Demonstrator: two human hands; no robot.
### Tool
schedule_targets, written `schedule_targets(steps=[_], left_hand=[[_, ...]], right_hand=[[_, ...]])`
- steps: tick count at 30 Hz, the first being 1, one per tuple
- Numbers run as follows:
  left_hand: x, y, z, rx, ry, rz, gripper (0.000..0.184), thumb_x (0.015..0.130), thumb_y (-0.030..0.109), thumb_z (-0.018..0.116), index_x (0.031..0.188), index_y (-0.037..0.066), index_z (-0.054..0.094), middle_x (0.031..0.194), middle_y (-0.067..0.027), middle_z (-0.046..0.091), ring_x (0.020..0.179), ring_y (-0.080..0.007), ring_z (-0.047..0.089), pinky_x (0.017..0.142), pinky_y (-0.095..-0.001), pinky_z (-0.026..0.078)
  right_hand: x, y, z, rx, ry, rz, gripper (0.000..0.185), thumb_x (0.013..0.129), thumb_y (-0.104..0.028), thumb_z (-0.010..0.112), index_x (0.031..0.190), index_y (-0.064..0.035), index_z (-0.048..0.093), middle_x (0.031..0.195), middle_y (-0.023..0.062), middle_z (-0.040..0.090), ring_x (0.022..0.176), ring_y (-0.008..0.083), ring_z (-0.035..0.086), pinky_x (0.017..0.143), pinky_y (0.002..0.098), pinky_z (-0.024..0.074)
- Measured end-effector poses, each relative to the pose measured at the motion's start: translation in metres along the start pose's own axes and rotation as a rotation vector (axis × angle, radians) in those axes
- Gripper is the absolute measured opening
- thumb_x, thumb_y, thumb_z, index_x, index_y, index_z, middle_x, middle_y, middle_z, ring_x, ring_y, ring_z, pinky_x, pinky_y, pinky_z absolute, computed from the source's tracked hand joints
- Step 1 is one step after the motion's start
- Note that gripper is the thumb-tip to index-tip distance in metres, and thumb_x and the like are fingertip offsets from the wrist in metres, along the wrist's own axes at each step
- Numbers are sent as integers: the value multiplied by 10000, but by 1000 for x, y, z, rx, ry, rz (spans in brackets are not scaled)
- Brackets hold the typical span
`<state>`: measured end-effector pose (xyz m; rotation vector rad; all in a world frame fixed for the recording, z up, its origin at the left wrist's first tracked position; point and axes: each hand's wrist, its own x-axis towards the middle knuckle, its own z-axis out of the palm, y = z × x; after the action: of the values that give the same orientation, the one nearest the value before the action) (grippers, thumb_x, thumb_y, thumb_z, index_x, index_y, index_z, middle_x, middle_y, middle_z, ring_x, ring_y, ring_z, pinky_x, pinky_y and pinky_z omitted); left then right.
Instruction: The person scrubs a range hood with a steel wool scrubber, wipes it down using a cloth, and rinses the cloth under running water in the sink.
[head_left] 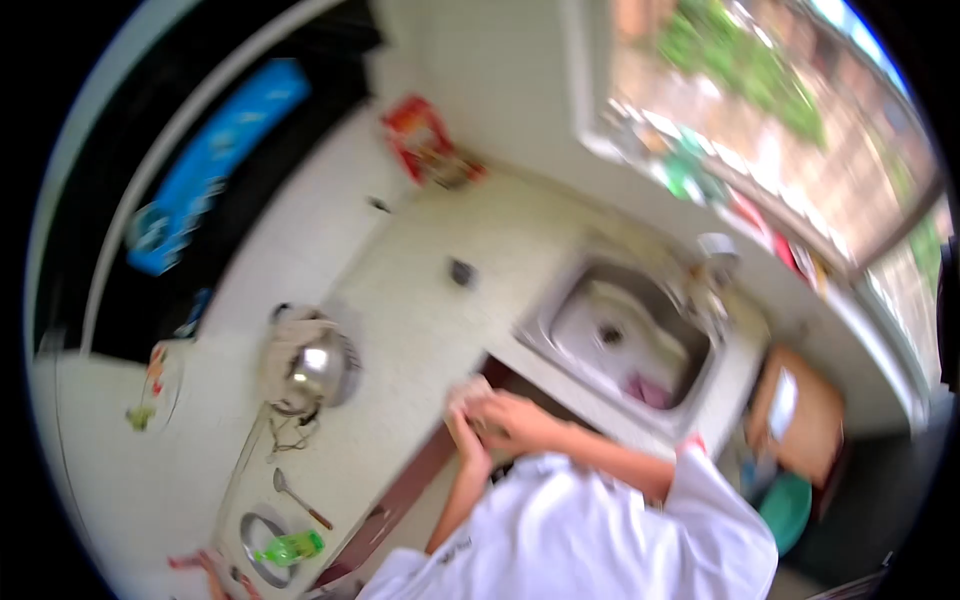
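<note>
My left hand point(463, 420) and my right hand point(514, 424) are close together in front of my body, just over the front edge of the counter point(420, 360). The fingers of both are bent inward, the right hand lying partly across the left. Something pale shows at the fingertips, but blur keeps me from telling whether it is an object or only fingers. The sink point(575, 310) is ahead and to the right of my hands, with a dark pinkish cloth-like thing point(650, 390) inside it.
A shiny metal pot point(313, 368) stands left on the counter, near a ladle point(300, 498) and a green bottle point(290, 547). A small dark object point(461, 271) and a red packet point(420, 138) are farther back. A tap point(712, 285), cardboard box point(812, 410) and green basin point(785, 512) are right.
</note>
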<state>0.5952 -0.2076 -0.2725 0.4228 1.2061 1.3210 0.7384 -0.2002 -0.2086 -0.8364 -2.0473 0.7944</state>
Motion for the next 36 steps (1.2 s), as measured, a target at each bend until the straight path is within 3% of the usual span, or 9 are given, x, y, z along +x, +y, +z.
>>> schedule_targets(steps=[2,6,13,14,17,19,26,32,36], left_hand=[[-7,-12,21,20,-254,31,437,889,362,405,1204,64,452,1183,-84,521,1095,-223,521,903,-384,446],[-19,-49,75,-45,-219,-119,490,802,253,469,1229,17,433,1213,-133,513,1118,-284,519,963,-433,423],[-7,-96,127,79,-378,-309,408,769,164,447,1156,44,492,1150,-94,548,1084,-254,544,938,-398,452],[2,-106,132,114,-396,-324,412,777,166,444,1165,38,499,1169,-104,553,1088,-266,548,932,-406,462],[44,-130,161,164,-486,-464,417,772,143,434,1164,12,493,1162,-130,552,1083,-269,550,920,-405,472],[74,-157,177,237,-573,-550,425,762,126,428,1160,-12,488,1158,-150,549,1073,-274,553,906,-405,481],[107,-208,253,167,-626,-748,454,756,154,447,1181,-2,476,1178,-163,541,1087,-318,542,926,-464,464],[125,-245,265,-21,-533,-863,477,767,205,447,1201,10,477,1186,-156,547,1101,-326,536,939,-454,454],[126,-258,278,74,-531,-819,380,764,146,449,1113,11,514,1104,-122,578,1024,-276,574,891,-412,478]], right_hand=[[-46,6,-20,62,292,115,346,738,-66,601,1080,-59,549,1085,127,567,1021,317,539,857,391,466],[-146,46,-50,214,775,647,188,815,-41,532,1000,-11,551,825,97,591,755,158,565,658,279,468],[-298,120,-109,-112,1141,1013,184,817,-69,546,990,-6,547,779,139,607,704,230,601,655,328,474],[-307,130,-127,-161,1140,1046,198,820,-85,546,1003,-8,550,818,154,614,730,272,603,670,350,476],[-314,177,-178,-672,975,966,446,754,-116,581,1171,10,487,1159,187,535,1101,359,481,942,395,402],[-301,198,-207,-830,890,945,483,754,-103,581,1212,4,472,1216,169,512,1141,347,463,959,399,393],[-276,237,-214,-883,631,1097,501,714,-78,584,1202,-8,496,1192,165,535,1126,339,480,952,403,407],[-285,258,-192,-793,656,1172,472,719,-52,526,1190,-14,534,1188,183,552,1034,357,550,878,407,456],[-276,267,-200,-688,621,1330,456,727,-68,533,1179,-16,552,1165,189,568,1033,363,554,887,408,452]])
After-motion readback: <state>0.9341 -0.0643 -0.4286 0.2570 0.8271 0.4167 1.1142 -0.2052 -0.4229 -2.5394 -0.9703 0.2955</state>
